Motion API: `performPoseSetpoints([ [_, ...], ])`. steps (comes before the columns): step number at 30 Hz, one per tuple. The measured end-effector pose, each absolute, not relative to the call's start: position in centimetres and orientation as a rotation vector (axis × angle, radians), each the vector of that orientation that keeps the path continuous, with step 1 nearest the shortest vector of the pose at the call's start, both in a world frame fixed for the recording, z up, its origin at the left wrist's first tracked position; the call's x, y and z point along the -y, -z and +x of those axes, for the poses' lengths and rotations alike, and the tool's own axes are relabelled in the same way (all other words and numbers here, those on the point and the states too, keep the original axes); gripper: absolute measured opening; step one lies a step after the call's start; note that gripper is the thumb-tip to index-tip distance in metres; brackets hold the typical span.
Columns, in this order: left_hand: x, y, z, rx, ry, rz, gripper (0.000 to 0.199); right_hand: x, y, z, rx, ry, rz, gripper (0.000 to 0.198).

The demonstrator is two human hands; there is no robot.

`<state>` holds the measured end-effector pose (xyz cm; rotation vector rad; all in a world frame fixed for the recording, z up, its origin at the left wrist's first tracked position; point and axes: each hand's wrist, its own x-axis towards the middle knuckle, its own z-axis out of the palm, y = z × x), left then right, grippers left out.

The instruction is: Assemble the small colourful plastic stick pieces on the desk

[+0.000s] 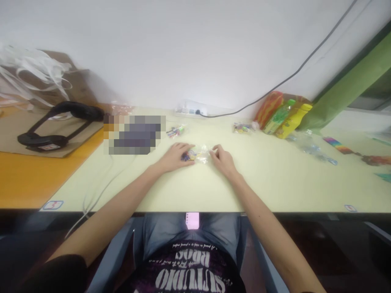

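A small clear plastic bag (202, 154) with small colourful pieces, blue and yellow among them, lies on the pale table in front of me. My left hand (177, 156) is curled round its left end, thumb on the near side and fingers on the far side. At the bag's right end, the bent fingers of my right hand (222, 160) pinch the edge of the clear film. What exactly the pieces are is too blurred to tell.
Farther back lie two more small bags of colourful pieces, a left one (176, 130) and a right one (242, 127). A green bottle (279, 116) and a yellow bottle (293, 121) stand at the back right. White cables (105, 187) cross the left side.
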<state>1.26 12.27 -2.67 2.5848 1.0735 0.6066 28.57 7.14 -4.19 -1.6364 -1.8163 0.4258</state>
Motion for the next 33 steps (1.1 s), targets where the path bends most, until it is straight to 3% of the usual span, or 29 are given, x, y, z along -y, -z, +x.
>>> performPoseSetpoints([
  [24, -12.4, 2.8, 1.3, -1.072, -0.597, 2.591, 0.073, -6.9, 4.1, 28.5, 1.798, -0.401, -1.636, 0.028],
  [29, -12.3, 2.6, 1.3, -1.089, -0.569, 2.591, 0.074, -5.7, 2.8, 28.3, 1.769, -0.073, -1.588, 0.022],
  [33, -12.2, 2.5, 1.3, -1.085, -0.565, 2.597, 0.074, -1.4, 1.0, 25.8, 1.888, 0.301, -1.170, 0.018],
])
